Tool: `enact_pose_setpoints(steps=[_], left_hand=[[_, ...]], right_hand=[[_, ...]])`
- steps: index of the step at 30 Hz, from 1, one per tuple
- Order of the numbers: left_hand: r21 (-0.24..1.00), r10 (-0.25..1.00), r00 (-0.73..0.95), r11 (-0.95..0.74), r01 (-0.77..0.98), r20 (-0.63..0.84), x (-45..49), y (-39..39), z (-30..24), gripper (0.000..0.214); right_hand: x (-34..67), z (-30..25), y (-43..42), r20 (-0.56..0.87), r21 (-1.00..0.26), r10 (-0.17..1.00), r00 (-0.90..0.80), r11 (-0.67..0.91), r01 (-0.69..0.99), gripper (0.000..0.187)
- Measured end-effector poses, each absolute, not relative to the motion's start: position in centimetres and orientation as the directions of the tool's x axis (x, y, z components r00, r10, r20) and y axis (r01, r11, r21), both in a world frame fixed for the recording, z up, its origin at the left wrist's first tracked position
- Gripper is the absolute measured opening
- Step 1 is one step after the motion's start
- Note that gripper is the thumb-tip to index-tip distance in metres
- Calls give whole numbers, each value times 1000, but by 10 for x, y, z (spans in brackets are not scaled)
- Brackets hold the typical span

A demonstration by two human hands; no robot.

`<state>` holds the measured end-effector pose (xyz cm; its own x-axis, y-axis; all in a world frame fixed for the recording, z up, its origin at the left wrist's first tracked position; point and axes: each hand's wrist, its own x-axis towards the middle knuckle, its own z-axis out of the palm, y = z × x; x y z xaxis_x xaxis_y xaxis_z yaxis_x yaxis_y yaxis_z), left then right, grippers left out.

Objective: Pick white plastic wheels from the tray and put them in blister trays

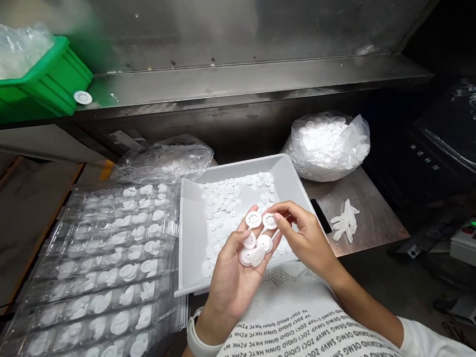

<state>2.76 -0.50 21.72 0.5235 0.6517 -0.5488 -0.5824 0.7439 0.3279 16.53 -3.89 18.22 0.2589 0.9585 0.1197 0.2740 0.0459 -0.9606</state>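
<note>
Palm up over the grey tray (180,251), my left hand (235,274) cradles several small white plastic wheels (255,255), with its thumb pressed on one. Near its fingertips lies a spoked white wheel (253,219). My right hand (306,236) pinches another spoked wheel (269,221) between thumb and index finger, just above the left fingers. Many similar small white pieces (222,197) lie scattered in the tray beneath both hands. Part of the tray floor is hidden by my hands.
Stacked clear blister trays (116,269) filled with white pieces stand to the left. Behind are two plastic bags of white parts, the fuller bag (327,144) at right. A white glove (345,221) lies on the table. A green bin (49,79) and loose wheel (82,97) sit on the ledge.
</note>
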Motion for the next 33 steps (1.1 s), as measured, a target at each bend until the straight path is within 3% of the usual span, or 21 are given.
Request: enact_pose_setpoints(steps=[4, 11, 18, 22, 27, 33], left_hand=[[341, 669, 516, 730, -593, -535, 24, -5, 219, 61], [379, 677, 507, 727, -572, -534, 18, -4, 221, 66], [367, 666, 519, 737, -567, -536, 20, -4, 219, 59], [357, 656, 529, 746, -563, -538, 22, -3, 216, 58], [348, 661, 532, 741, -575, -529, 24, -3, 214, 53], [335, 649, 533, 749, -572, -542, 25, -3, 214, 49]], right_hand=[[167, 182, -45, 209, -949, 950, 232, 140, 282, 19], [171, 189, -63, 366, -839, 929, 59, 302, 453, 38], [167, 189, -66, 412, -803, 911, -19, 373, 465, 11], [166, 188, -65, 396, -793, 918, -31, 359, 492, 13], [167, 186, -66, 350, -775, 935, -60, 325, 542, 30], [168, 189, -66, 281, -783, 957, -68, 269, 560, 27]])
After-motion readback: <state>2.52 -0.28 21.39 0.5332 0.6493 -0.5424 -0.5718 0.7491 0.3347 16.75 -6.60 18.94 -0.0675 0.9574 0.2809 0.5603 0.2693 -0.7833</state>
